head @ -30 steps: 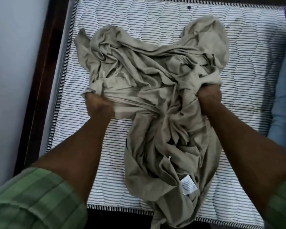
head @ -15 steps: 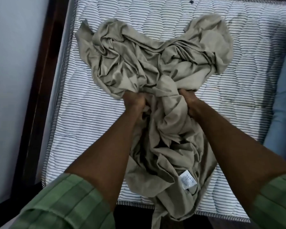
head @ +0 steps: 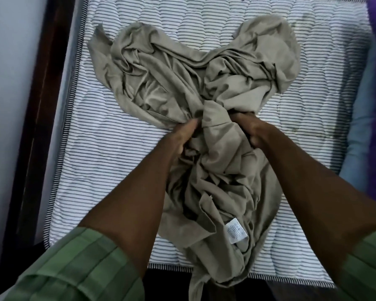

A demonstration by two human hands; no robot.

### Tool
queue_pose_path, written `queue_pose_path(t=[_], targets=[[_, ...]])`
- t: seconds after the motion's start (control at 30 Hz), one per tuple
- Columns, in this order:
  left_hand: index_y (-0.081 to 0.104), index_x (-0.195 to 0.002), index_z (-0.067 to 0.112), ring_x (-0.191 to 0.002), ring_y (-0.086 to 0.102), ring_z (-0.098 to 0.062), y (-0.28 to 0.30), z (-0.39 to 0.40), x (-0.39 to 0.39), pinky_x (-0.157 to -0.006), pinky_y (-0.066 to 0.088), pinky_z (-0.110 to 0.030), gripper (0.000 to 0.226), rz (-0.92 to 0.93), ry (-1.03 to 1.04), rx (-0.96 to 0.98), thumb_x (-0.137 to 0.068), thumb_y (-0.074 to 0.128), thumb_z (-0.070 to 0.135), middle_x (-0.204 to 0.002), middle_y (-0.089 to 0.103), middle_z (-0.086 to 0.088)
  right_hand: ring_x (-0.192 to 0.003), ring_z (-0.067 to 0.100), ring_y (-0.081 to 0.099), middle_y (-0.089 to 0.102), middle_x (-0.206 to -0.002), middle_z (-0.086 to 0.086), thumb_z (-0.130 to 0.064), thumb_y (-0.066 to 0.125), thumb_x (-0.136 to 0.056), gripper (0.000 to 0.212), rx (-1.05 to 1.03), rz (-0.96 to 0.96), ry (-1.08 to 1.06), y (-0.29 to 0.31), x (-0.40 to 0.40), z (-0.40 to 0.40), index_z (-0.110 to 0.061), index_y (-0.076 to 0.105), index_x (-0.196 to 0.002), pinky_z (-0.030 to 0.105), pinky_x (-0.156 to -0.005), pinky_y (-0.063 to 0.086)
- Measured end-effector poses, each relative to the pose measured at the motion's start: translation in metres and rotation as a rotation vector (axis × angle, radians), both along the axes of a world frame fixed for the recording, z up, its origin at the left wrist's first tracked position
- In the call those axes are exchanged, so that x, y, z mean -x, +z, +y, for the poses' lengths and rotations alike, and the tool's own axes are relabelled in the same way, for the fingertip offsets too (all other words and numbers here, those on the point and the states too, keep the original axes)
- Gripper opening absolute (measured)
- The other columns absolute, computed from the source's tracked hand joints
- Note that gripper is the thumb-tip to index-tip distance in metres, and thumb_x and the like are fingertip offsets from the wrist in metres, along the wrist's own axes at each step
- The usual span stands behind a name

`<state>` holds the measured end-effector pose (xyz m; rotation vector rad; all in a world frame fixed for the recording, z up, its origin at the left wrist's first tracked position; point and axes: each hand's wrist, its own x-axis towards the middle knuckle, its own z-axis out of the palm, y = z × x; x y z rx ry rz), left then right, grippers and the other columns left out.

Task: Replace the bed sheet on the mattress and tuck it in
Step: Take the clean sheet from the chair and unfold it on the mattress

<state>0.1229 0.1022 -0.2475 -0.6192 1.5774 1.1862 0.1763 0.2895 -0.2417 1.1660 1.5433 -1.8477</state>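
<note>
Both hands, left hand (head: 183,135) and right hand (head: 251,132), clutch a crumpled beige bed sheet (head: 204,88) at frame centre. It lies bunched in soft folds on the striped quilted mattress (head: 109,161).

Illumination is soft, diffuse and moderately dim; no single source is identifiable; no glare is present. Shadows are faint, deepest in the folds of the bed sheet (head: 182,88) and along the dark bed frame (head: 41,105); wide-angle distortion bows the mattress (head: 109,161) edges; overall detail is slightly soft; the sleeves (head: 78,268) at the lower corners are blurred.
</note>
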Motion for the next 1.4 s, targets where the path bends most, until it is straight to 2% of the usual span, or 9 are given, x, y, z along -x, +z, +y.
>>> queue_pose_path(t=[0.2,0.37,0.57,0.63,0.87,1.0,1.2,1.3,1.4], targets=[[0.066,-0.123,-0.003,-0.111,0.068,-0.044,-0.047,-0.016,0.022,-0.091,0.057,-0.064,0.062,0.397,0.370,0.231,-0.073,0.063,0.032,-0.123,0.069,-0.026,-0.059,-0.011,0.062,0.066,-0.058,-0.024,-0.015,0.070,-0.091,0.023,-0.313,0.061,0.148,-0.008,-0.006,0.029,-0.024,0.052,-0.081,0.010,-0.065,0.049],[0.068,-0.121,0.006,-0.115,0.069,-0.038,-0.082,-0.023,0.032,-0.099,0.055,-0.058,0.060,0.421,0.712,0.201,-0.079,0.068,0.049,-0.125,0.071,-0.016,-0.118,0.034,0.064,0.067,-0.125,0.016,-0.023,0.065,-0.097,0.032,-0.727,-0.023,0.150,-0.004,-0.006,0.047,-0.009,0.062,-0.126,0.038,-0.096,0.051],[0.077,-0.107,0.016,-0.083,0.076,-0.027,-0.006,0.011,-0.001,-0.073,0.064,-0.041,0.066,0.107,0.129,0.025,-0.066,0.081,0.067,-0.098,0.079,-0.007,-0.118,0.024,0.062,0.063,-0.127,0.008,-0.021,0.078,-0.090,0.036,-0.539,0.150,-0.089,-0.001,-0.016,0.004,-0.019,0.052,-0.116,0.032,-0.102,0.049],[0.073,-0.117,0.013,-0.088,0.075,-0.027,-0.010,0.009,-0.007,-0.076,0.065,-0.046,0.064,0.189,-0.005,0.066,-0.070,0.082,0.054,-0.107,0.077,-0.010,-0.102,0.010,0.060,0.060,-0.114,-0.006,-0.015,0.074,-0.095,0.029,-0.423,0.191,-0.023,-0.001,-0.021,-0.003,-0.023,0.047,-0.104,0.018,-0.085,0.051],[0.053,-0.144,0.007,-0.134,0.054,-0.034,-0.006,-0.024,0.013,-0.110,0.042,-0.035,0.054,0.608,-0.063,0.666,-0.098,0.061,0.033,-0.147,0.055,-0.016,-0.095,0.020,0.073,0.075,-0.110,0.008,-0.040,0.092,-0.065,0.059,-0.425,-0.030,-0.020,-0.004,-0.029,0.035,-0.012,0.070,-0.113,0.033,-0.074,0.061],[0.053,-0.146,0.004,-0.139,0.049,-0.032,-0.014,-0.015,0.015,-0.115,0.038,-0.035,0.065,0.613,0.116,0.544,-0.091,0.051,0.038,-0.150,0.054,-0.013,-0.102,0.028,0.072,0.074,-0.111,0.014,-0.054,0.088,-0.062,0.072,-0.621,-0.058,-0.021,0.002,-0.024,0.026,-0.006,0.072,-0.113,0.041,-0.086,0.061],[0.077,-0.097,0.013,-0.079,0.075,-0.025,0.010,0.015,-0.016,-0.077,0.062,-0.041,0.035,0.120,0.223,-0.072,-0.095,0.068,0.047,-0.084,0.079,-0.006,-0.056,-0.012,0.063,0.066,-0.085,-0.004,-0.001,0.077,-0.088,0.026,-0.303,0.150,-0.129,0.002,-0.037,-0.002,-0.006,0.062,-0.110,0.010,-0.057,0.050],[0.078,-0.106,0.013,-0.085,0.076,-0.027,0.001,0.007,-0.015,-0.076,0.065,-0.043,0.028,0.116,0.247,-0.029,-0.088,0.078,0.035,-0.087,0.079,-0.008,-0.077,0.003,0.074,0.075,-0.089,0.000,-0.017,0.090,-0.078,0.036,-0.316,0.173,-0.058,0.000,-0.044,0.008,-0.004,0.070,-0.106,0.025,-0.071,0.062],[0.076,-0.112,0.009,-0.094,0.076,-0.031,-0.004,-0.013,0.001,-0.076,0.064,-0.045,0.044,0.134,0.428,-0.055,-0.082,0.077,0.042,-0.103,0.078,-0.014,-0.063,0.011,0.068,0.072,-0.070,0.001,-0.031,0.093,-0.073,0.034,-0.409,0.044,0.093,0.001,-0.052,0.028,-0.010,0.068,-0.083,0.023,-0.053,0.052]])
